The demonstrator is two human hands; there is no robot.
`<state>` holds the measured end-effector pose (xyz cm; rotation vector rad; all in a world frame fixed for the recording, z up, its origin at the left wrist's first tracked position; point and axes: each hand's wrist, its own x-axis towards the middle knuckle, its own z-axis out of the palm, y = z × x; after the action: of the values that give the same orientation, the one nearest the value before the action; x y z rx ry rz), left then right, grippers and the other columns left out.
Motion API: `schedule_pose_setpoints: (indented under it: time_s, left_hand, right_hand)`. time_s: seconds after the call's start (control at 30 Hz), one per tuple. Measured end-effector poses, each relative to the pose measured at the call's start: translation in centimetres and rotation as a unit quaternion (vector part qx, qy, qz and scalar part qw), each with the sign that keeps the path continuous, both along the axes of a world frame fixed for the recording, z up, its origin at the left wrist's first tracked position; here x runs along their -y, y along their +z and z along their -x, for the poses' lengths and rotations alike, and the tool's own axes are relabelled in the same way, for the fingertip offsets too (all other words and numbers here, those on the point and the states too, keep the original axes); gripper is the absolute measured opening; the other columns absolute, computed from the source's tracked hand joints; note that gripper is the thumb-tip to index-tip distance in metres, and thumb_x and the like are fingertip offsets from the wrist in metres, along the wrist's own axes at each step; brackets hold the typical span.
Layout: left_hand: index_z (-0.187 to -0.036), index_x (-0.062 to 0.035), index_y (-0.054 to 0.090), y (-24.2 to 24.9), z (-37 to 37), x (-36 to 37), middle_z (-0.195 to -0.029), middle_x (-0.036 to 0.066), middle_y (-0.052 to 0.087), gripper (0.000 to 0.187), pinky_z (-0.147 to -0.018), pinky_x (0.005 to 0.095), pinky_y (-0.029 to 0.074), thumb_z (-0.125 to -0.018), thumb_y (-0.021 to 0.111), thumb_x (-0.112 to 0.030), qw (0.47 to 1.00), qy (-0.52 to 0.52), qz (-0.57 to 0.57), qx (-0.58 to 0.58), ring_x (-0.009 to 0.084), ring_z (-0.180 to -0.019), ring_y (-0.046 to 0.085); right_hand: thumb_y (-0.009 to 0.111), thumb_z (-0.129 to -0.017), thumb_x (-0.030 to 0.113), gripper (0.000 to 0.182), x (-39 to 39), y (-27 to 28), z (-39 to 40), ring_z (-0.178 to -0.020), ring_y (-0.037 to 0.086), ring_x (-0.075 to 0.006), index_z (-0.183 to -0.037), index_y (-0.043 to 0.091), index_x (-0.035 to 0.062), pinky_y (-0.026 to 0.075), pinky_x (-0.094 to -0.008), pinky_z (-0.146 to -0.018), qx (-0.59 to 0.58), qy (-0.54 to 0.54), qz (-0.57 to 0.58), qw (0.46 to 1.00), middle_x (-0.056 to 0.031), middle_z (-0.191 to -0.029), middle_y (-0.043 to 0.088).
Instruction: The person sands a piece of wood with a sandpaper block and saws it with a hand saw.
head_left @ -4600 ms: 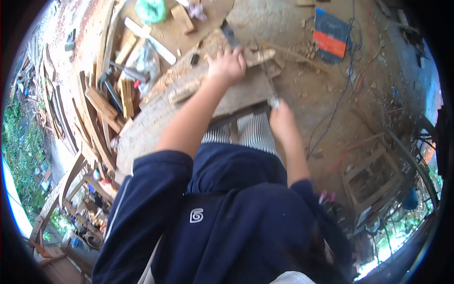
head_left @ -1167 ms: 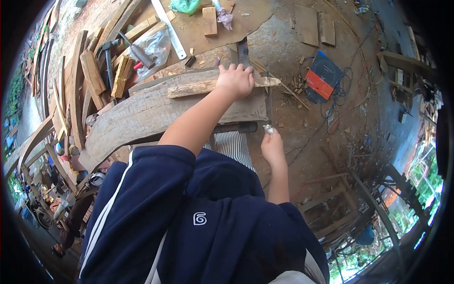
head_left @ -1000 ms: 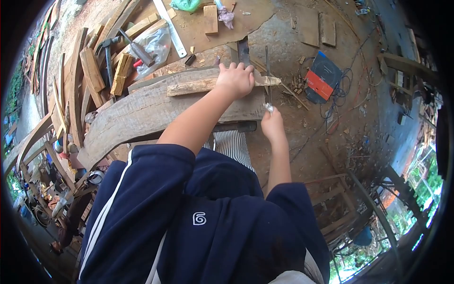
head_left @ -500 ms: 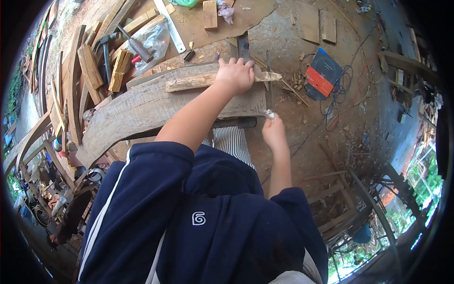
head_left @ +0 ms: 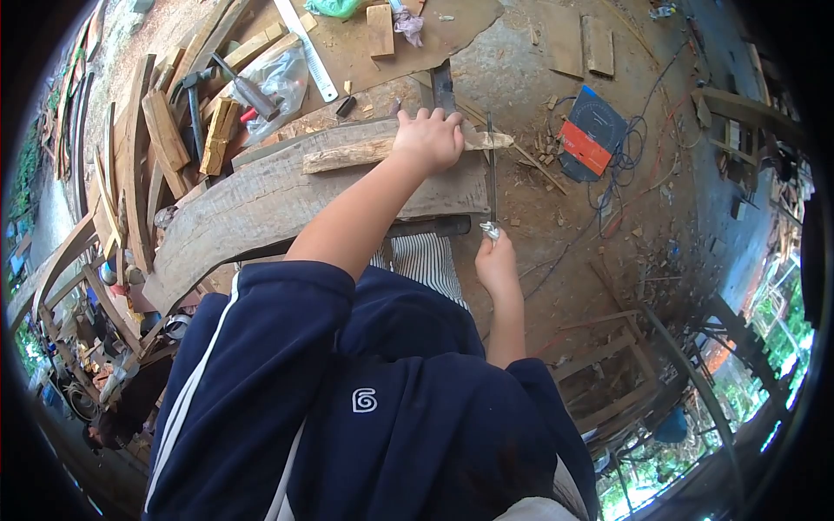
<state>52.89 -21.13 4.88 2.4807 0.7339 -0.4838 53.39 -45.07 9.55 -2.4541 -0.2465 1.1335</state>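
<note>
Sawing wood piece (head_left: pixel 360 154) with handsaw (head_left: pixel 491 178)

1. The left hand (head_left: pixel 427 139) is pressing a rough, pale wooden stick (head_left: pixel 365 154) onto the grey weathered plank desk (head_left: pixel 261 208).
2. The right hand (head_left: pixel 495 265) is gripping a thin metal saw blade (head_left: pixel 491 174) crossing the stick's end.

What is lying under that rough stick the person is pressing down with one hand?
Under the rough stick is a wide grey slab, which carries it. The left hand covers part of the stick, so the contact there is hidden. Under the slab only a dark bar shows.
</note>
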Motion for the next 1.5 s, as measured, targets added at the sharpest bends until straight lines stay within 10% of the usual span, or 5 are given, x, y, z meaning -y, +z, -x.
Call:
schedule_pose_setpoints:
  time_s: [1.33, 1.5]
  left_hand:
    - [-0.139, -0.0183, 0.051, -0.2, -0.1, -0.1, -0.132, 0.011, 0.057, 0.046, -0.108, 0.0659, 0.029, -0.1, 0.032, -0.033, 1.0, -0.009, 0.007, -0.02, 0.0351, -0.128, 0.051]
    - [-0.139, -0.0181, 0.051, -0.3, -0.1, 0.0, -0.131, 0.011, 0.058, 0.046, -0.108, 0.0654, 0.03, -0.099, 0.032, -0.033, 1.0, -0.008, -0.016, -0.013, 0.0321, -0.124, 0.053]
  right_hand:
    - [0.049, -0.093, 0.01, 0.018, 0.1, -0.5, 0.4, -0.096, 0.061, -0.0502, -0.103, 0.055, -0.0039, 0.049, -0.0538, -0.078, -0.016, -0.02, -0.001, 1.0, -0.0313, -0.094, 0.064]
    - [0.047, -0.098, 0.013, 0.021, 0.7, -1.3, 0.7, -0.072, 0.066, -0.037, -0.107, 0.056, -0.0042, 0.05, -0.0435, -0.066, 0.044, 0.038, -0.024, 0.998, -0.0238, -0.082, 0.064]
